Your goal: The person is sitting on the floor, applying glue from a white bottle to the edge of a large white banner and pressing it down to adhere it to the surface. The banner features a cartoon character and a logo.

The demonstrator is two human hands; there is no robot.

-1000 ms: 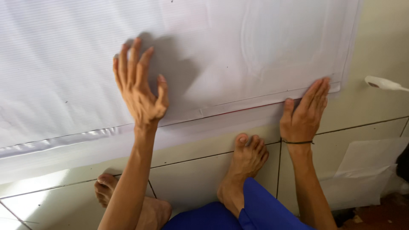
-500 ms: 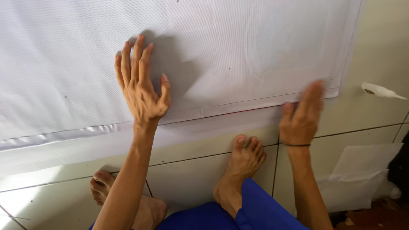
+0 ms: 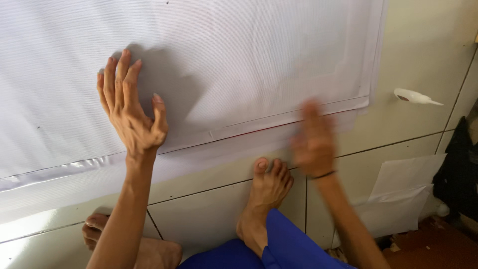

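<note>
A large white sheet of fabric lies spread over a pale tiled floor. My left hand presses flat on the sheet near its lower edge, fingers spread. My right hand is blurred with motion over the sheet's lower edge, just left of its right corner; its fingers look extended and it holds nothing. A thin dark band circles that wrist. Faint embossed outlines show in the sheet's upper right.
My bare feet rest on the tiles below the sheet, the right foot and the left foot, with blue trousers between. A white pointed tool lies at the right. Loose white paper sheets and a dark cloth sit at the far right.
My right hand has swept leftward along the sheet's lower edge, away from the corner. My left hand stays pressed on the sheet. The view has shifted slightly to the right.
</note>
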